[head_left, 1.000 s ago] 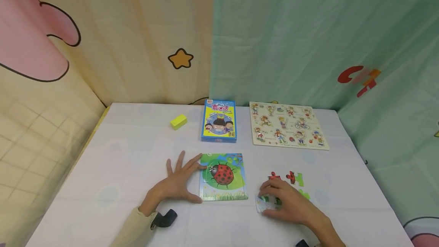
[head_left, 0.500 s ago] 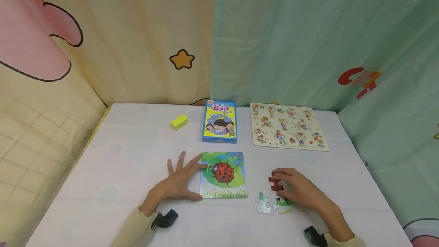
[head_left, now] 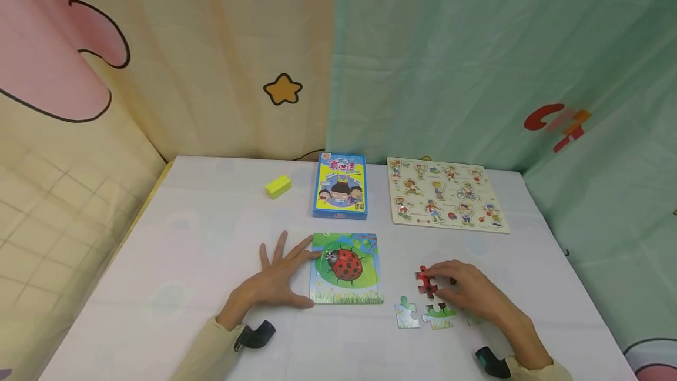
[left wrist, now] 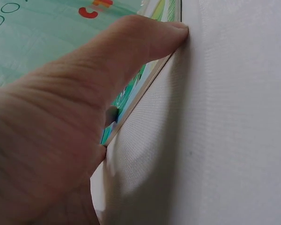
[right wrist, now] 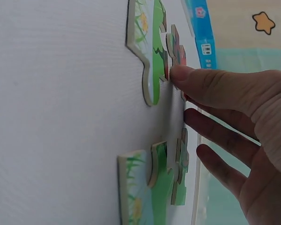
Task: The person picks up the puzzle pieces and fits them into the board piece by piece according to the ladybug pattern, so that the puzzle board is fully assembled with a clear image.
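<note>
My left hand [head_left: 275,284] lies spread on the white table, index finger and thumb against the left edge of a square ladybug puzzle board [head_left: 338,296]. The left wrist view shows the thumb [left wrist: 154,37] touching that board's rim. To the right, my right hand [head_left: 473,293] pinches a red jigsaw piece [head_left: 425,283] by thumb and index finger, flat at table level. Closer to me lie a pale grass piece [head_left: 406,315] and a green piece with black legs [head_left: 438,317]. In the right wrist view, another grass piece [right wrist: 133,187] lies below the hand; the head view mostly hides it.
Behind the board stands a blue and yellow card box [head_left: 340,184]. A wooden peg puzzle [head_left: 446,193] with figures lies at the back right, and a yellow block [head_left: 278,186] at the back left. Printed curtains [head_left: 238,46] hang behind the table.
My right hand has left the grass pieces nearest me, moved away from me and to the right, and taken hold of the red jigsaw piece. The left hand has stayed at the board.
</note>
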Tool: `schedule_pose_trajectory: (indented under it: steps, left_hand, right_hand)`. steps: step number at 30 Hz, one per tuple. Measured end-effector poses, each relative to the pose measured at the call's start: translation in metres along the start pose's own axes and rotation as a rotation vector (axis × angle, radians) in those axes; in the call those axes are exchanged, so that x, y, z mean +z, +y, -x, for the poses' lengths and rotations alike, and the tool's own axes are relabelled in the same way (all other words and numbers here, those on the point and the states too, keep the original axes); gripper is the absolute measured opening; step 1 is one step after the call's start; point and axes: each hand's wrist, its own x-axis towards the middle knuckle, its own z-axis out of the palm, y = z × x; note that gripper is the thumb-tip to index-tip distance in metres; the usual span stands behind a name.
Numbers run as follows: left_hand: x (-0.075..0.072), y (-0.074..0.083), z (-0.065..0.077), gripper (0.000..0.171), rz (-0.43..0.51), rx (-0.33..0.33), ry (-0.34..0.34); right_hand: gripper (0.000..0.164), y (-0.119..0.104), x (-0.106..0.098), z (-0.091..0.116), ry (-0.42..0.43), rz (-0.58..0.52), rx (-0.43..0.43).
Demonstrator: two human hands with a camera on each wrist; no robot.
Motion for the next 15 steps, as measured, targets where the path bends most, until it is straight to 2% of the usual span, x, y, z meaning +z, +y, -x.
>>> schedule_pose_trajectory:
  steps: [7, 15]
  left_hand:
    - [0.0, 0.0, 0.0, 0.093, -0.005, 0.001, 0.002]
    - [-0.001, 0.003, 0.002, 0.093, 0.002, -0.001, 0.003]
  right_hand:
    - [0.03, -0.003, 0.0, -0.006, 0.037, -0.007, -0.052]
    - [0.02, -0.016, 0.009, -0.023, 0.075, 0.022, -0.166]
